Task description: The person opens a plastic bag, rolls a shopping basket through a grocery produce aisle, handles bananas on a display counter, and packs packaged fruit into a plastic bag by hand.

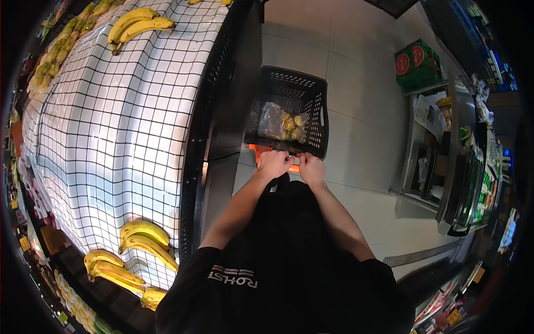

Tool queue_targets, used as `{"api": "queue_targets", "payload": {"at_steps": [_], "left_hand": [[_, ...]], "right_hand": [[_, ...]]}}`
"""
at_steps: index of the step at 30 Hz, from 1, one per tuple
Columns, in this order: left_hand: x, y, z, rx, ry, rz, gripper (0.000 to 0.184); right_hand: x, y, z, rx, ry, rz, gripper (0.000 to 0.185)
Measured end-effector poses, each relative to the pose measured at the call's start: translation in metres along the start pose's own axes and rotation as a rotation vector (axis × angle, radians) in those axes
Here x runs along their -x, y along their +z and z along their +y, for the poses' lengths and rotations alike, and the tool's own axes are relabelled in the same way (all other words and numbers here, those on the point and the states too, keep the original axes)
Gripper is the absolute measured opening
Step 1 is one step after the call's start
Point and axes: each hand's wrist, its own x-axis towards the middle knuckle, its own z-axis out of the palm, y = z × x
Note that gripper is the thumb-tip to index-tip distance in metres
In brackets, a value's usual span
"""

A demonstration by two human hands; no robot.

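A black shopping basket cart (pixel 320 92) with perforated walls stands in front of me. Inside lies a clear plastic bag (pixel 271 119) with several yellow and greenish pieces of produce, their kind hard to make out. My left hand (pixel 274 165) is closed on the cart's orange handle (pixel 293 168) at its near side. Close beside it, my right hand (pixel 311 168) also has its fingers wrapped round the handle. The hands nearly meet at the middle of the handle and partly hide it.
To my left is a white display stand (pixel 139 111) covered with black netting. Bananas (pixel 136 28) lie at its far end and more bananas (pixel 146 239) at the near end. A green carton (pixel 418 64) and a shelf unit (pixel 445 161) stand right of the tiled aisle (pixel 361 122).
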Motion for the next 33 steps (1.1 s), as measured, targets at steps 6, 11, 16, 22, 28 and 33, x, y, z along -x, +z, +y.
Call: {"api": "queue_targets", "payload": {"at_steps": [6, 11, 16, 22, 28, 33], "left_hand": [[-0.016, -0.015, 0.0, 0.017, 0.018, -0.072, 0.04], [-0.032, -0.02, -0.016, -0.042, 0.1, -0.139, 0.04], [-0.048, -0.027, -0.013, -0.109, 0.037, -0.07, 0.05], [-0.076, -0.034, -0.01, -0.051, 0.035, 0.025, 0.045], [-0.117, -0.042, -0.007, -0.052, 0.025, 0.1, 0.041], [-0.164, -0.056, -0.003, -0.054, 0.023, 0.102, 0.037]], "right_hand": [[-0.014, -0.007, -0.006, -0.068, 0.06, -0.038, 0.033], [-0.025, -0.006, -0.011, -0.039, 0.049, -0.032, 0.032], [-0.039, -0.014, -0.02, -0.082, 0.092, -0.056, 0.034], [-0.07, -0.015, -0.019, -0.059, 0.041, -0.026, 0.033], [-0.111, -0.032, -0.026, -0.066, 0.032, -0.052, 0.033], [-0.153, -0.047, -0.032, -0.036, -0.008, -0.045, 0.035]]}}
